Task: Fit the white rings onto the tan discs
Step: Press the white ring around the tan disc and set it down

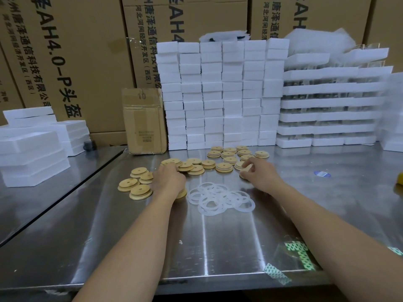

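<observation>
Here we look down on a shiny steel worktop [218, 247], with a 2nd worktop [43, 203] meeting it along a dark slanting seam in the left of the frame. Printed cardboard cartons [87, 51] close off the back. Against them stand 6 columns of white foam blocks [222, 94] at upper centre, layered foam trays [327, 101] at upper right, more foam slabs [32, 149] at the left, and 1 small cardboard box [145, 120] marked 10.

The worktop's front edge runs across the bottom of the frame, with green-patterned tape [299, 251] stuck near it at lower right. Between that edge and the parts the steel carries only the 2 forearms. More open steel lies to the right, round a blue sticker [322, 173].

The tan discs [224, 167] lie in a loose arc across the middle. We count at least 20: 4 at the left end and about 10 clustered near the foam. The white rings [218, 198] sit in 1 overlapping heap just in front of the arc, between the wrists. There are roughly 12, too tangled for a firm count.

The left hand [169, 178] lies palm down over discs with its fingers hidden, so we cannot tell its grip. The right hand [260, 173] curls thumb and fingers round 1 tan disc [241, 176] at the arc's right end.
</observation>
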Demonstrator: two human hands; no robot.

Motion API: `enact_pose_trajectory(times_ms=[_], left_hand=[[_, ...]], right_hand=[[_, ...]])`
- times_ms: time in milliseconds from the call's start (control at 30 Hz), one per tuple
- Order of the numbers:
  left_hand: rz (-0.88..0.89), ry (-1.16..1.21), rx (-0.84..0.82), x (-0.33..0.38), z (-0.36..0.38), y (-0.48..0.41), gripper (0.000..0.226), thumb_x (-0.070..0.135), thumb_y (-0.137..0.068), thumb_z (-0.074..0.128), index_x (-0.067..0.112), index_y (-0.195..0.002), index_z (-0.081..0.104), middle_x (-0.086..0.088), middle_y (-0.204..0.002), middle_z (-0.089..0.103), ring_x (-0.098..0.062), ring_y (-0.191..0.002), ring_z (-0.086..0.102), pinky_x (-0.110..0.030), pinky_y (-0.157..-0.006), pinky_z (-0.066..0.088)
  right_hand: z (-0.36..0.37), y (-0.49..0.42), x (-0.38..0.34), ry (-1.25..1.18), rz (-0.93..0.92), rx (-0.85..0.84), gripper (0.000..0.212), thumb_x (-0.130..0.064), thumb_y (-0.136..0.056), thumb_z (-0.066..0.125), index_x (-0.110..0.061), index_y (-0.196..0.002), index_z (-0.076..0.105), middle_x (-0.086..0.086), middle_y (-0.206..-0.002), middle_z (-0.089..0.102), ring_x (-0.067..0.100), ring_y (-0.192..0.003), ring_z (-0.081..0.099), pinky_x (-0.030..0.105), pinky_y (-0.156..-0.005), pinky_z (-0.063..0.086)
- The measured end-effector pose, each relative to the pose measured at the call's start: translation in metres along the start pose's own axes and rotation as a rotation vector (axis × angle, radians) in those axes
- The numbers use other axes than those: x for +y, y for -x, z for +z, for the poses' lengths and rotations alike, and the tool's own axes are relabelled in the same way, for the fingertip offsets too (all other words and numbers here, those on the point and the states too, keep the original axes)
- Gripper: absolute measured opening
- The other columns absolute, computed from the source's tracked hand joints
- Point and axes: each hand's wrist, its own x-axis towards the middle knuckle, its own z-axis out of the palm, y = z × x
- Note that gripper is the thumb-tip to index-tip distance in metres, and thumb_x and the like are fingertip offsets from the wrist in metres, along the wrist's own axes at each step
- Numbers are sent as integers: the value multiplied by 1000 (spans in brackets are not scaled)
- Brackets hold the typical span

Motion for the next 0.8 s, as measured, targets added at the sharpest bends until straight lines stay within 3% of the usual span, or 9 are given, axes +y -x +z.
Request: enact_pose_trajectory(times_ms=[100,167,233,300,467,567,667,733,800], left_hand=[[-76,335,19,12,-4,-3,31,22,-104,52,21,-130,70,-9,-139,61,-31,-125,58,-40,-94,49],[-226,731,-19,24,-10,-5,25,17,-103,46,17,-100,71,-9,-113,69,-29,-104,64,-40,-85,53],[-415,1043,-90,33,-15,-4,30,16,-103,43,16,-80,62,-7,-85,65,-24,-78,61,-33,-68,51],[-513,1233,-196,36,-17,0,30,20,-102,43,16,-79,62,-7,-78,64,-20,-67,55,-28,-58,41],[-507,1351,-399,41,-13,6,32,28,-102,43,10,-104,70,-13,-89,70,-17,-61,49,-24,-50,34],[-518,1390,-412,43,-11,5,47,47,-107,47,8,-114,71,-12,-89,67,-17,-63,52,-25,-51,38],[-520,1418,-413,40,-10,3,53,57,-101,62,8,-120,68,-11,-87,64,-17,-62,56,-25,-47,43],[-495,1403,-410,37,-10,3,56,61,-94,72,11,-119,66,-12,-91,66,-17,-63,59,-25,-48,48],[-440,1377,-407,37,-9,3,58,64,-90,77,13,-114,67,-11,-89,71,-15,-60,64,-25,-51,53]], right_hand=[[3,8,-12,7,-146,-223,12,-49,-91,74,-37,-92,77,-11,-89,73,10,-87,66,26,-72,48],[6,15,-20,48,-210,-358,11,-52,-91,73,-43,-94,79,-16,-98,74,3,-92,65,25,-83,50],[10,19,-25,76,-250,-364,4,-49,-92,74,-46,-95,76,-20,-97,72,-2,-89,63,20,-78,46],[13,20,-28,42,-248,-339,1,-40,-91,77,-41,-91,77,-20,-92,72,-3,-84,64,18,-75,44],[13,22,-32,-76,-219,-357,16,-18,-91,77,-28,-78,75,-10,-79,76,6,-73,67,26,-74,55],[15,22,-34,-94,-218,-332,15,-16,-92,76,-25,-80,74,3,-84,77,14,-75,68,39,-80,58],[17,21,-33,-79,-211,-328,5,-26,-92,77,-27,-97,75,-2,-102,76,20,-96,69,38,-89,56],[18,23,-34,4,-228,-373,25,-36,-94,75,-31,-118,74,-9,-120,71,16,-111,64,32,-98,50],[19,25,-35,9,-227,-401,26,-37,-95,73,-31,-120,75,-4,-119,73,20,-110,67,37,-99,53]])
